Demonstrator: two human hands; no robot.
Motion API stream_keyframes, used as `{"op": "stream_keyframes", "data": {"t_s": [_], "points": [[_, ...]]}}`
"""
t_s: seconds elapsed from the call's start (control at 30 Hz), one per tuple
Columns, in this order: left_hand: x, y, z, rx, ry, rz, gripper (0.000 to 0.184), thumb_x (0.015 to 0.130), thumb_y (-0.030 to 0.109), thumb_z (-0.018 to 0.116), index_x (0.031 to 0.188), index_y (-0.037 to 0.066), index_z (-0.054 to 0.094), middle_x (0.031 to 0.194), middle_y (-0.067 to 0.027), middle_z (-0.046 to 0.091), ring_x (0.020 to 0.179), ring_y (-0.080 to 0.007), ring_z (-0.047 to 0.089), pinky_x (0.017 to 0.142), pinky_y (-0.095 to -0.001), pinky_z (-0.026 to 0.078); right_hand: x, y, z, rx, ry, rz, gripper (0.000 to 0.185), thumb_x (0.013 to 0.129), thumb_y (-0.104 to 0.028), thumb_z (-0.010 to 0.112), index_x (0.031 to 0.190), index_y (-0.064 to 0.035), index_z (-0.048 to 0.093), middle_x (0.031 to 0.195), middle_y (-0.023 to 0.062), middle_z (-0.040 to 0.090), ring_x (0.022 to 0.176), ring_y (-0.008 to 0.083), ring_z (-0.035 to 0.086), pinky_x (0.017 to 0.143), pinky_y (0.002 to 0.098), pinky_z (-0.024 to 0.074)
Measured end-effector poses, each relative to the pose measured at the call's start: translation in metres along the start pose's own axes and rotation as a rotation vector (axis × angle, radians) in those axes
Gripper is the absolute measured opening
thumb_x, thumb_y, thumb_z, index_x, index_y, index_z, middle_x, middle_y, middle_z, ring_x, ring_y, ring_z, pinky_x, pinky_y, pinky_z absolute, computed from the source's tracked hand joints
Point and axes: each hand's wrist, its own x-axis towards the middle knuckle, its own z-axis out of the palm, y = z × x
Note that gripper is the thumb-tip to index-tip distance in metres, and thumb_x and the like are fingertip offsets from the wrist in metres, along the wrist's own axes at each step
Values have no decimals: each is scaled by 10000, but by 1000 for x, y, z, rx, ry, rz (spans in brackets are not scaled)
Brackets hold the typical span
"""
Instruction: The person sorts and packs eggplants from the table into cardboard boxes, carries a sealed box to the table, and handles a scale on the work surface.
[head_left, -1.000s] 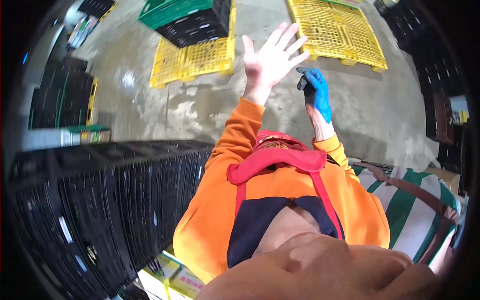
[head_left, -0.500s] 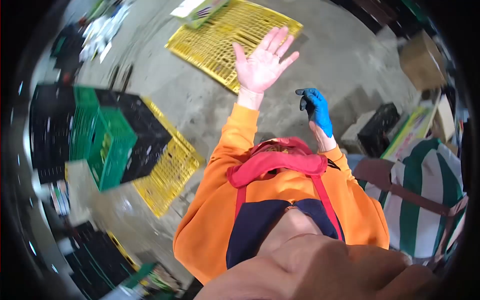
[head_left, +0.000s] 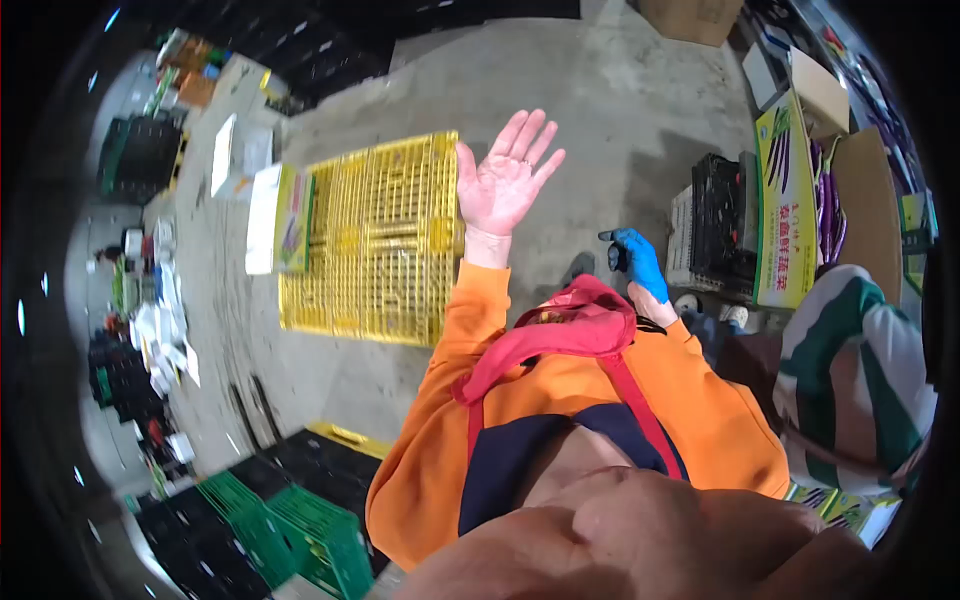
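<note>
My bare left hand (head_left: 500, 185) is held out palm up, fingers spread, with nothing in it. It appears just right of a yellow plastic pallet (head_left: 375, 240). Lower and to the right, my right hand (head_left: 636, 262) wears a blue glove with dark fingertips. Its fingers are bent, with a gap between them, and I see nothing held there. The red bundled cloth (head_left: 560, 325) of my apron lies across my orange sweatshirt, below both hands.
A person in a green-and-white striped top (head_left: 850, 385) stands close at the right. Beyond are stacked black crates (head_left: 725, 225) and an open carton (head_left: 785, 205) of purple produce. A white-and-green box (head_left: 280, 220) sits on the pallet's left edge. Green crates (head_left: 320, 540) stand lower left.
The view has swung round: the pallet and green crates have shifted left and down, and cartons have come in at right. My left hand appears slightly lower; both hands keep much the same shape.
</note>
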Motion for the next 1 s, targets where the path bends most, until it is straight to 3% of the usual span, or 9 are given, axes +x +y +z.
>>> {"op": "stream_keyframes", "data": {"t_s": [0.07,0.13,0.17,0.2,0.27,0.43,0.63,0.83,1.0], "points": [[48,4,-19,-11,70,-75,691,878,462,469,1366,12,280,1392,-152,347,1333,-323,218,1104,-489,109,38,-27,4,32,51,10,193,863,-142,493,910,-27,642,618,15,540,534,100,494,501,224,374],[85,15,-54,79,279,-123,455,920,256,481,1294,21,374,1131,-100,541,1092,-231,482,1027,-401,300,85,-68,14,-64,-99,-128,191,874,-144,486,906,-31,637,645,15,551,549,82,498,516,217,389],[95,25,-80,124,240,-162,268,932,157,462,1173,43,442,809,-13,483,713,-111,473,762,-277,428,100,-87,21,-67,-117,-139,195,876,-149,487,908,-27,636,656,18,558,563,82,508,530,219,399],[105,36,-95,75,324,-194,164,941,153,445,1077,60,453,683,29,371,527,-71,339,503,-206,349,117,-107,27,-81,-139,-149,199,878,-154,488,910,-23,635,667,21,564,577,82,518,543,222,409],[116,52,-106,176,633,-268,178,957,207,428,798,128,434,600,52,325,448,-68,274,364,-202,211,143,-141,32,-119,-216,-201,194,875,-151,497,908,-13,630,689,30,577,592,86,528,575,231,427],[132,92,-225,0,738,-163,384,974,321,346,626,161,368,483,47,235,385,-97,174,358,-252,171,220,-181,-4,-426,-58,-335,202,868,-185,522,920,-20,628,719,35,602,635,100,566,626,245,453],[342,90,-268,153,884,-128,488,962,325,375,511,168,280,440,41,155,362,-109,116,350,-254,137,302,-231,-75,-459,392,-185,195,853,-194,546,910,-27,630,719,52,619,634,103,587,614,246,464],[659,2,-245,141,297,-581,511,942,301,426,487,174,234,420,42,173,347,-97,125,347,-243,119,378,-306,-108,-171,677,-300,181,861,-174,553,917,-17,625,708,46,606,635,94,564,613,243,462],[792,-146,-216,134,215,-889,453,936,275,446,524,148,308,446,40,223,363,-88,175,356,-237,139,434,-365,-156,-312,748,-234,185,862,-173,559,919,-8,621,713,42,602,638,97,553,617,249,460]]}}
